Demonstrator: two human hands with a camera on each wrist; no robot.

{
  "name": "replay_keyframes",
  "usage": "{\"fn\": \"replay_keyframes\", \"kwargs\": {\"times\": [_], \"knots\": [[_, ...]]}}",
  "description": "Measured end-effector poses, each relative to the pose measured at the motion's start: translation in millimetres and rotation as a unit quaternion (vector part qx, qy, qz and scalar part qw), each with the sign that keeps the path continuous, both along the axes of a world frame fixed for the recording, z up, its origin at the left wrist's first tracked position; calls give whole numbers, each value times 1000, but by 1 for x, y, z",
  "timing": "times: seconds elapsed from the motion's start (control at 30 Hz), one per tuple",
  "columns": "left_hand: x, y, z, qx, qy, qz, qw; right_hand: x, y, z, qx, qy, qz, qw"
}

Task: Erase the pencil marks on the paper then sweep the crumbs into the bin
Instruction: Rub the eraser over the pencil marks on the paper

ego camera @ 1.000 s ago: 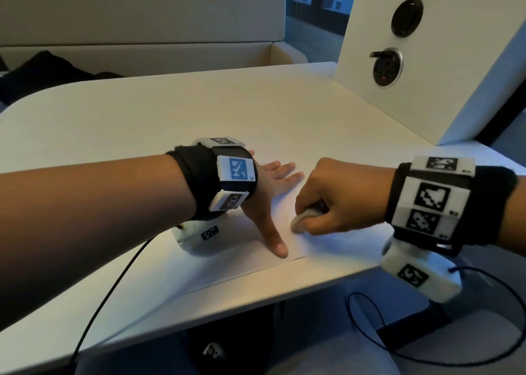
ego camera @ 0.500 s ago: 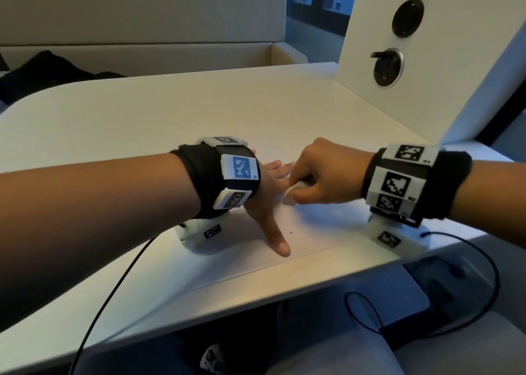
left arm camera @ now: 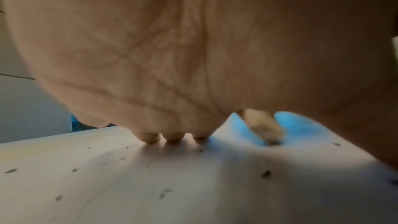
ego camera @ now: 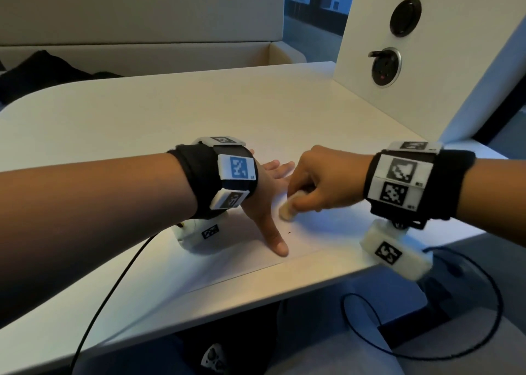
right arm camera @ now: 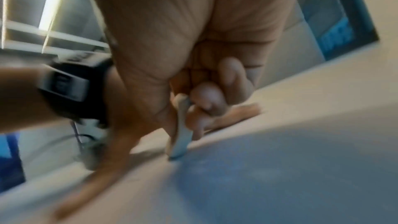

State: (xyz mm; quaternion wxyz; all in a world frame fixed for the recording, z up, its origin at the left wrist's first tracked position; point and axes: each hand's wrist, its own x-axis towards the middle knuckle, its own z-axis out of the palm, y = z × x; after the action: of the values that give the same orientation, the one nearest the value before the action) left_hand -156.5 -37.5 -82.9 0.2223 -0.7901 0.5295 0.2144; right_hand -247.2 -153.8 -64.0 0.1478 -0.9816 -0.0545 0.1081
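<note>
A white sheet of paper (ego camera: pixel 313 232) lies near the front edge of the pale table (ego camera: pixel 199 118). My left hand (ego camera: pixel 266 201) presses flat on it, fingers spread and thumb pointing toward me. Just to its right, my right hand (ego camera: pixel 316 181) grips a small pale eraser (ego camera: pixel 287 211) and holds its tip down on the sheet. In the left wrist view the fingertips (left arm camera: pixel 172 138) press on the paper (left arm camera: pixel 129 185), the eraser (left arm camera: pixel 266 131) touches it, and several dark crumbs (left arm camera: pixel 266 174) lie scattered. The blurred right wrist view shows curled fingers round the eraser (right arm camera: pixel 182 134).
A white slanted panel with two round sockets (ego camera: pixel 384 66) stands at the table's right back. A black cable (ego camera: pixel 108 298) hangs over the front edge on the left, and another loops below on the right. A dark bundle (ego camera: pixel 42 70) lies on the bench behind.
My right hand slid the eraser away from me along the paper, then back toward me. The left hand has stayed flat on the sheet.
</note>
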Motion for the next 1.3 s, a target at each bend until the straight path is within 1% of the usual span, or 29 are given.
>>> {"fn": "replay_keyframes", "kwargs": {"times": [0.07,0.13,0.2,0.27,0.4,0.47,0.53,0.6,0.7,0.77,0.83,0.9,0.93,1.03,1.07,1.1,1.2,1.23,1.3], "knots": [[0,2,2,-5,0,-2,1000,5,-13,0,-15,-38,-40,998],[-2,1,3,-6,2,1,1000,1,-10,-1,-19,-48,-34,998],[-1,0,2,2,5,12,1000,-9,0,-2,1,-14,4,1000],[0,1,2,7,1,16,1000,-13,0,-1,17,19,12,1000],[-1,2,4,6,-10,8,1000,-5,-22,0,-8,-29,-52,998],[-2,1,4,10,-7,9,1000,-11,-15,-1,-6,-33,-34,999],[-2,0,4,15,-1,16,1000,-21,-4,-2,11,-2,6,1000],[-2,-1,5,19,-1,15,1000,-23,-6,-2,16,9,12,1000],[-3,1,6,16,-6,9,1000,-14,-24,-1,-10,-40,-39,998],[-3,1,6,16,-6,9,1000,-17,-22,-2,-22,-57,-37,997],[-3,0,5,20,-3,13,1000,-26,-9,-3,-21,-29,7,999],[-3,-1,5,22,-4,13,1000,-30,-5,-1,-12,5,27,1000],[-2,-1,5,22,-5,12,1000,-27,-8,0,-20,4,19,1000],[-2,0,5,20,-9,7,1000,-15,-23,4,-47,-34,-29,998],[-1,0,4,19,-9,7,1000,-16,-23,3,-48,-43,-33,997],[-1,0,4,19,-8,8,1000,-19,-19,1,-45,-41,-25,998],[1,-1,3,21,0,15,1000,-30,-2,-3,-17,4,20,1000],[1,-1,3,22,-2,13,1000,-29,-2,-2,-20,7,21,1000],[0,-1,4,21,-9,7,1000,-20,-14,2,-47,-14,-13,999]]}}
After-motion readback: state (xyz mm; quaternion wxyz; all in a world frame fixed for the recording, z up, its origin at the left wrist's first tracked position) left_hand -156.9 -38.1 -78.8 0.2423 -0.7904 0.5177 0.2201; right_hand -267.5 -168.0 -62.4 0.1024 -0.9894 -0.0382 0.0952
